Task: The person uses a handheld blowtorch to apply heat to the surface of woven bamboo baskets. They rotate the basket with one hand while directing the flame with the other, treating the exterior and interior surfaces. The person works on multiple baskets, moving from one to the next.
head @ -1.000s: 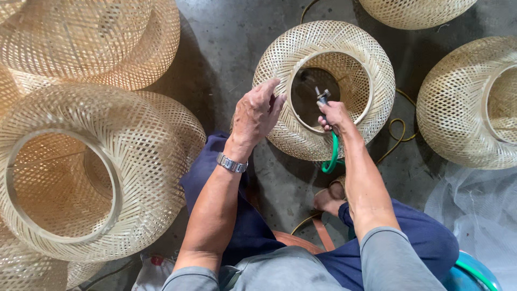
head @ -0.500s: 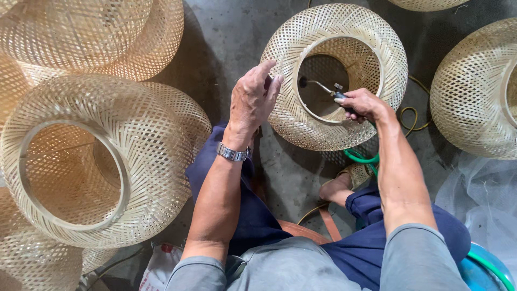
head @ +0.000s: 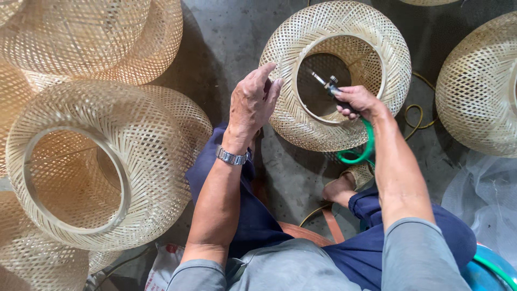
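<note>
The person sits on the grey floor (head: 237, 32) with a woven bamboo shade (head: 344, 32) at the upper centre of the frame, its round opening facing up toward the camera. The left hand (head: 252, 105) lies on the left outer wall of this shade, fingers spread and nearly flat, so it presses and steadies and does not grip anything. The right hand (head: 360, 102) is closed around a small metal nozzle tool (head: 326, 83) with a green hose (head: 362, 151) running back under the wrist. The long axis of the tool goes from lower right to upper left, and its tip points into the opening, over the dark inside of the shade; I cannot tell if the tip touches the weave. So the shade lies ahead of both hands, above them in the frame; the right hand is the nearer one to the opening, at its right rim, and the left hand stays outside on the opposite flank. A wristwatch (head: 231, 157) is on the left wrist. More shades are around: a large one (head: 156, 178) at the left and another (head: 474, 91) at the right edge, both apart from the hands.
</note>
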